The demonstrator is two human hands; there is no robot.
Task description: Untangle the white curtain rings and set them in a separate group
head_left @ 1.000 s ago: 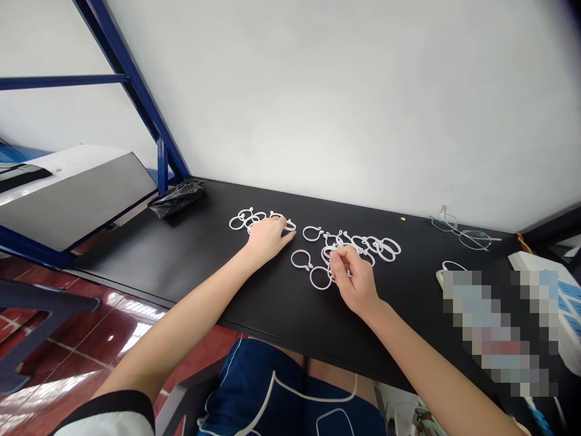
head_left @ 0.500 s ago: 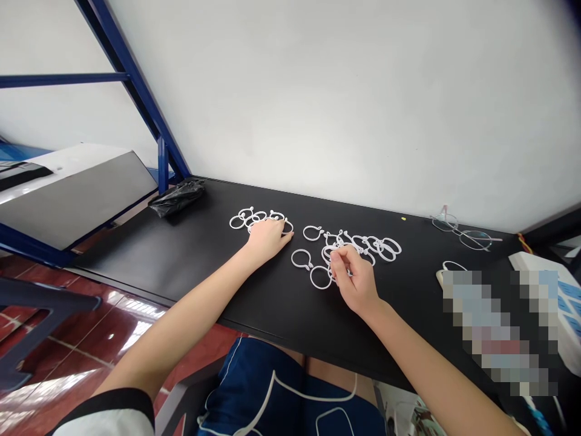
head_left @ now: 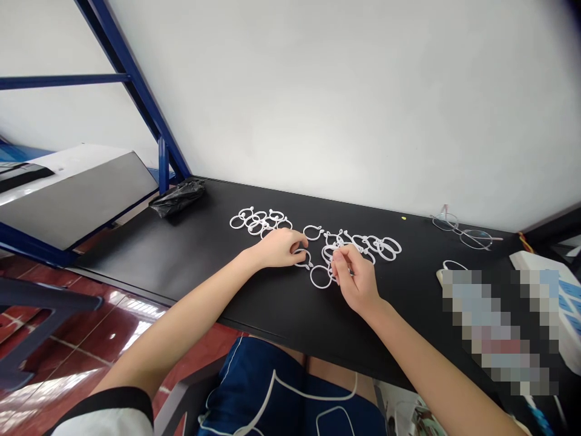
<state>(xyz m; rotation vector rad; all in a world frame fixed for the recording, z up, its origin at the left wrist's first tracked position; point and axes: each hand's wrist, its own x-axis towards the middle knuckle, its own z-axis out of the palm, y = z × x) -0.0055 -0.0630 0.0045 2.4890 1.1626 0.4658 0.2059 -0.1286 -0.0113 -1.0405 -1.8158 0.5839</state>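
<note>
White curtain rings with small knobbed ends lie on the black table [head_left: 254,290] in two groups. One group of rings [head_left: 255,225] sits on the left, just beyond my left hand [head_left: 284,247]. That hand's fingers curve down over a single ring [head_left: 302,259], thumb and fingers apart; it is not clear whether they touch it. My right hand [head_left: 356,280] is closed in a pinch at the near edge of the right-hand pile of rings [head_left: 388,249]. Whatever is between its fingertips is hidden against the white rings behind. Another loose ring [head_left: 321,277] lies left of it.
A crumpled black plastic bag [head_left: 178,197] rests at the table's far left. On the right are eyeglasses [head_left: 474,240], a blurred-out item [head_left: 494,327] and a white box [head_left: 563,303]. A white wall [head_left: 345,109] rises behind, with a blue metal frame [head_left: 131,79] to the left.
My left hand has moved right and nearer, from the left group of rings to the single ring between the groups. The left group is now uncovered. My right hand has hardly moved.
</note>
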